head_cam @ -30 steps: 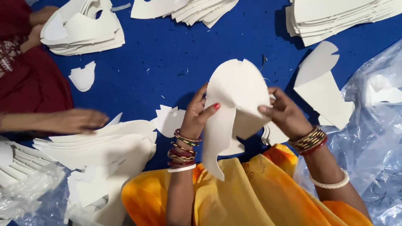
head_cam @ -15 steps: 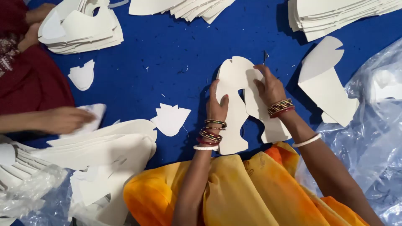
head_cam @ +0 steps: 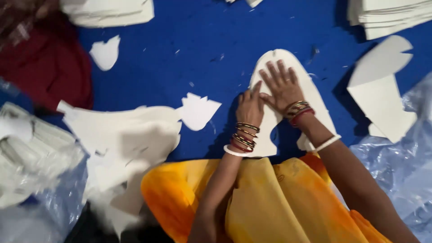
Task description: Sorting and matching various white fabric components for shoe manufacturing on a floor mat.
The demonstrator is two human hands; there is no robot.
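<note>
We press our left hand and right hand, both flat with fingers spread, onto the white cut-out sheet lying on the blue floor at twelve o'clock from our lap.

A deep blue cloth-covered floor surface carried everything. Directly on it lay a white arch-shaped cut foam piece, flat near the middle, and a small white jagged offcut just to its left. A small white scrap sat apart, further up and left. A layered heap of white curved cut pieces spread over the left part. Two white fan-shaped pieces lay on the right, overlapping. Stacks of white sheets and rested along the far edge. Crinkled clear plastic sheeting, possibly bags, covered the right and left corners.
</note>
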